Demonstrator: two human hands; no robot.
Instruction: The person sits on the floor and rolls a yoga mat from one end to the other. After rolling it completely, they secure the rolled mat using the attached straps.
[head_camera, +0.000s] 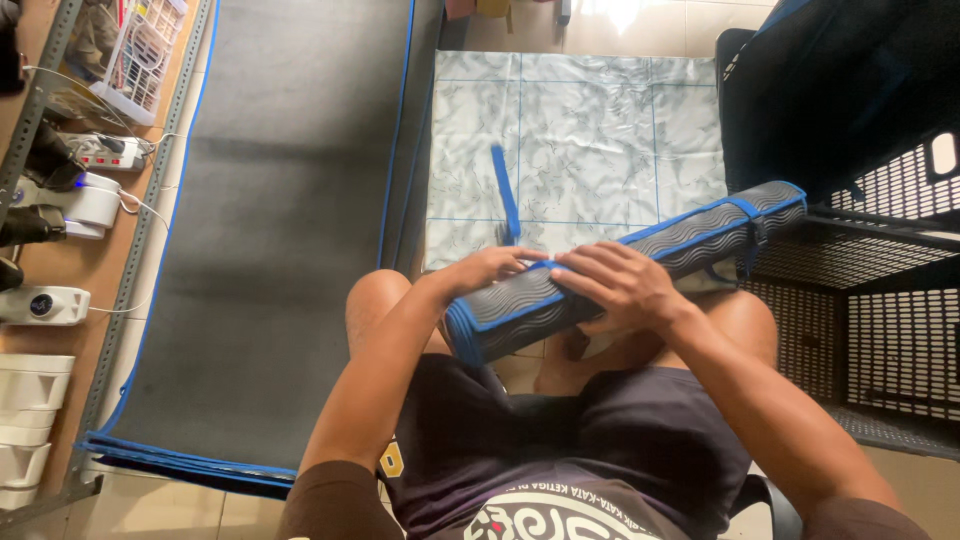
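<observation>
A rolled-up mat, grey with wavy lines and blue edging, lies across my knees, running from lower left to upper right. My left hand pinches a blue strap at the roll's near end. My right hand rests on top of the roll and presses it down, fingers curled over it. A second blue strap is tied around the roll near its far right end.
A marbled grey-white mat with blue lines lies flat on the floor ahead. A dark grey mat with blue edging lies to the left. A metal shelf with small appliances stands far left. A black perforated crate stands at right.
</observation>
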